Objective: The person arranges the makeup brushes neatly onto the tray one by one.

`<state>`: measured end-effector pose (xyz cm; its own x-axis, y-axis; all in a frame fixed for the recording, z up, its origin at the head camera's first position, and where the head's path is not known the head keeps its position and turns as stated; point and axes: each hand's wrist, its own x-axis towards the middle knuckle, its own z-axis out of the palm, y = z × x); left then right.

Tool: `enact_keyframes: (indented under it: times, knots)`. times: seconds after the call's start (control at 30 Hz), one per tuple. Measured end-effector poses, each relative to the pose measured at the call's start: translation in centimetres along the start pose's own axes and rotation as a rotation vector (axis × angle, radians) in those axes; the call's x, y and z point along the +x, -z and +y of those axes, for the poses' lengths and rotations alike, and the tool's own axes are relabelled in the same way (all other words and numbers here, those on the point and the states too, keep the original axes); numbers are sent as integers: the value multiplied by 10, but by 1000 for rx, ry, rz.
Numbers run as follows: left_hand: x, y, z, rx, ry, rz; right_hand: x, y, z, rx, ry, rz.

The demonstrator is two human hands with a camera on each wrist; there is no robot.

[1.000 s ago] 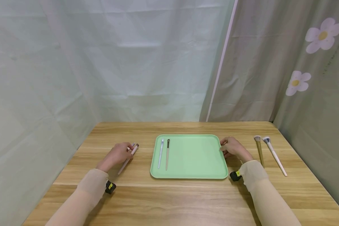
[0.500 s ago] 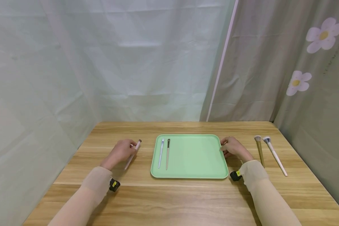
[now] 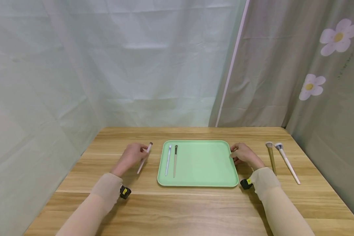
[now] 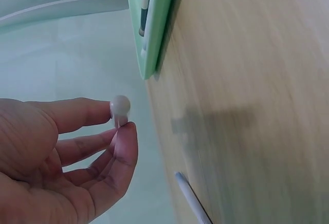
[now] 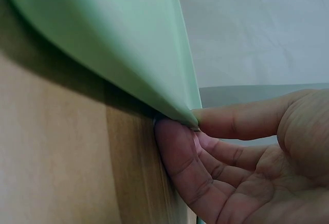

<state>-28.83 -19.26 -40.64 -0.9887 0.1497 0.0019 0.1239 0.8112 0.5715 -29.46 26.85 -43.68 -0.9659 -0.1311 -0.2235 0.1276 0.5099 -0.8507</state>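
Observation:
My left hand [image 3: 133,154] pinches a pale pink makeup brush [image 3: 141,165] left of the green tray, its dark bristles pointing away from me. In the left wrist view the brush's rounded handle end [image 4: 121,104] shows between thumb and fingertips, off the table. My right hand [image 3: 243,154] pinches the right rim of the green tray [image 3: 206,164]; in the right wrist view the thumb lies on the rim [image 5: 190,98] and a finger reaches beneath it. Two thin makeup brushes, one pale blue [image 3: 167,161] and one pink with dark bristles [image 3: 175,162], lie side by side on the tray's left part.
On the wooden table [image 3: 177,209], right of my right hand, lie a gold-handled brush [image 3: 271,158] and a white-handled brush [image 3: 288,164]. In the left wrist view another pale handle [image 4: 192,197] lies on the table beneath my left hand. Curtains [image 3: 153,65] hang behind the table.
My left hand has moved right and slightly away from me with the pink brush, closer to the tray. The right hand and the tray have stayed in place.

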Motion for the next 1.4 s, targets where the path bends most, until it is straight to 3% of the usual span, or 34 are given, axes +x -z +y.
enact_keyframes:
  times: [0.6, 0.83, 1.4]
  knots:
    - [12, -17, 26, -80, 21, 22, 1, 0, 0, -5, -8, 1]
    - [14, -23, 37, -80, -9, 44, 1, 0, 0, 5, -11, -4]
    - [17, -43, 65, -156, -33, 17, 1, 0, 1, -1, -3, -5]
